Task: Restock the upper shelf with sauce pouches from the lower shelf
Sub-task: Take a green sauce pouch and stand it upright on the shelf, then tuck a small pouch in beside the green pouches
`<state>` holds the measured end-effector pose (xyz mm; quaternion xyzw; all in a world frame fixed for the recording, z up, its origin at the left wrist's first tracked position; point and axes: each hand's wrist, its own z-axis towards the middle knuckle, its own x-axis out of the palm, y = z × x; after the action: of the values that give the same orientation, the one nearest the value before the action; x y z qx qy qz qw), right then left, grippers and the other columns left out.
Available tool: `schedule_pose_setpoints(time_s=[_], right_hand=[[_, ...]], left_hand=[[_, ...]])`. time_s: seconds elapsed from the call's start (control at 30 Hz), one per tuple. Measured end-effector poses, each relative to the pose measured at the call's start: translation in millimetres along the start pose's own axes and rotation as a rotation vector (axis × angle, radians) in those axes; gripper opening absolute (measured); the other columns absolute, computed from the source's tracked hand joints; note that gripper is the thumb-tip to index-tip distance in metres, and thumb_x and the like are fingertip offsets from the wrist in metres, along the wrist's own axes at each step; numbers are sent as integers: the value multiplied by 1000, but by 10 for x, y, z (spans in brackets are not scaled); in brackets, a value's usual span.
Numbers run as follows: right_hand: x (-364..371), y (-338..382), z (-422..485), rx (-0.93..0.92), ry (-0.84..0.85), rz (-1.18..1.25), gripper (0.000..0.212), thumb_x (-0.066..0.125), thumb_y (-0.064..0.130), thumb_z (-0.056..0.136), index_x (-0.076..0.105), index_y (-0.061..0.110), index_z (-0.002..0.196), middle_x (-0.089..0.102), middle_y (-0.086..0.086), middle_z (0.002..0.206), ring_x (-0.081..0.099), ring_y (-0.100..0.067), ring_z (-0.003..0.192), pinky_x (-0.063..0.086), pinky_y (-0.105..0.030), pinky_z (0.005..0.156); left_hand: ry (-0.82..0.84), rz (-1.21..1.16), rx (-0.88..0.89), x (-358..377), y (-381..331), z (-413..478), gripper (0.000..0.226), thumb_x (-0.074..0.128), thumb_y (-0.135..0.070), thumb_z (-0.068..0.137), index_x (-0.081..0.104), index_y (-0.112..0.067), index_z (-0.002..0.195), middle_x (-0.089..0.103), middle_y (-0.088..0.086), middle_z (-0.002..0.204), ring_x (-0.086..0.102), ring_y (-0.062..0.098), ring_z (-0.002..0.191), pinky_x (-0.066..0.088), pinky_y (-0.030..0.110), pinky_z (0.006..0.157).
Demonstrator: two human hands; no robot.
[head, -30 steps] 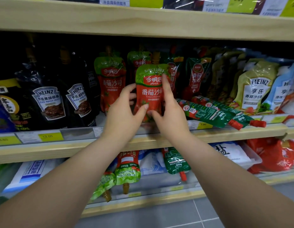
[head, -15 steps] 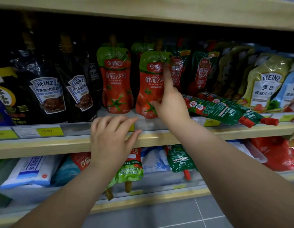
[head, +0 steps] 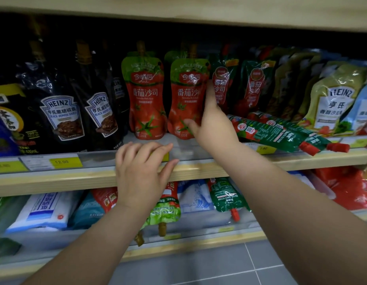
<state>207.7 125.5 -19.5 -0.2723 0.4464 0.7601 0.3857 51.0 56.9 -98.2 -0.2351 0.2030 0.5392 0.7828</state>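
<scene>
The right hand (head: 214,124) gripped a ketchup pouch (head: 185,99) by its right edge — thumb across the lower front, a finger up the side — the pouch upright on the upper shelf (head: 199,171) beside a matching pouch (head: 146,99). The left hand (head: 142,172) hung empty, fingers loosely spread, before the shelf's edge. More pouches (head: 168,210) lay on the lower shelf (head: 188,245), spouts outward.

Two red-and-green ketchup pouches (head: 146,99) stand upright, side by side, on the upper shelf (head: 199,171).
</scene>
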Motion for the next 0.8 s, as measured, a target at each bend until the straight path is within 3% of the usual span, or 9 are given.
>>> schedule_pose_setpoints(time_s=[0.07, 0.17, 0.3, 0.4, 0.53, 0.67, 0.8], right_hand=[[-149, -91, -192, -52, -6, 15, 89, 64, 41, 85, 6, 20, 148, 50, -15, 134, 56, -34, 110, 48, -40, 83], [-421, -326, -461, -182, -25, -210, 77, 63, 45, 84, 27, 14, 144, 48, -11, 137, 44, -30, 123, 36, -43, 104], [-731, -637, -670, -156, 10, -560, 70, 66, 44, 79, 41, 18, 139, 46, -15, 140, 38, -34, 128, 21, -50, 111], [-894, -802, -754, -60, 42, -681, 62, 64, 19, 80, 43, 16, 138, 46, -17, 140, 41, -37, 124, 26, -50, 107], [-1036, -905, -788, -46, 21, -654, 48, 52, -3, 78, 57, 11, 124, 52, -16, 136, 49, -35, 117, 36, -44, 93], [-1124, -910, -780, -164, -101, -632, 37, 49, -3, 75, 68, 6, 105, 64, -20, 116, 58, -39, 100, 42, -44, 80], [-1255, -835, -758, -307, -242, -602, 41, 34, 7, 75, 71, 8, 94, 70, -15, 97, 61, -36, 87, 42, -41, 71]], left_hand=[[19, 9, -39, -7, -35, 5, 33, 62, -46, 86, 67, -22, 108, 67, -2, 100, 57, 25, 96, 30, 42, 101], [30, 4, -55, 3, -117, 16, 34, 64, -45, 85, 67, -20, 108, 67, 0, 104, 56, 27, 98, 31, 45, 101], [46, -64, 1, 47, -364, 72, 38, 65, -42, 85, 64, -20, 115, 66, 0, 112, 56, 28, 104, 32, 46, 103], [79, -125, 6, 94, -593, 145, 42, 64, -44, 85, 62, -22, 120, 64, -1, 118, 55, 26, 108, 28, 44, 107], [122, -217, 18, 165, -876, 263, 47, 66, -43, 84, 58, -22, 126, 62, 1, 124, 53, 26, 111, 28, 41, 106], [212, -359, -62, 243, -1125, 429, 54, 64, -43, 85, 47, -31, 134, 55, -5, 132, 46, 21, 120, 31, 37, 103], [239, -479, -137, 325, -1293, 608, 59, 69, -38, 81, 44, -36, 135, 54, -8, 132, 45, 18, 122, 31, 28, 98]])
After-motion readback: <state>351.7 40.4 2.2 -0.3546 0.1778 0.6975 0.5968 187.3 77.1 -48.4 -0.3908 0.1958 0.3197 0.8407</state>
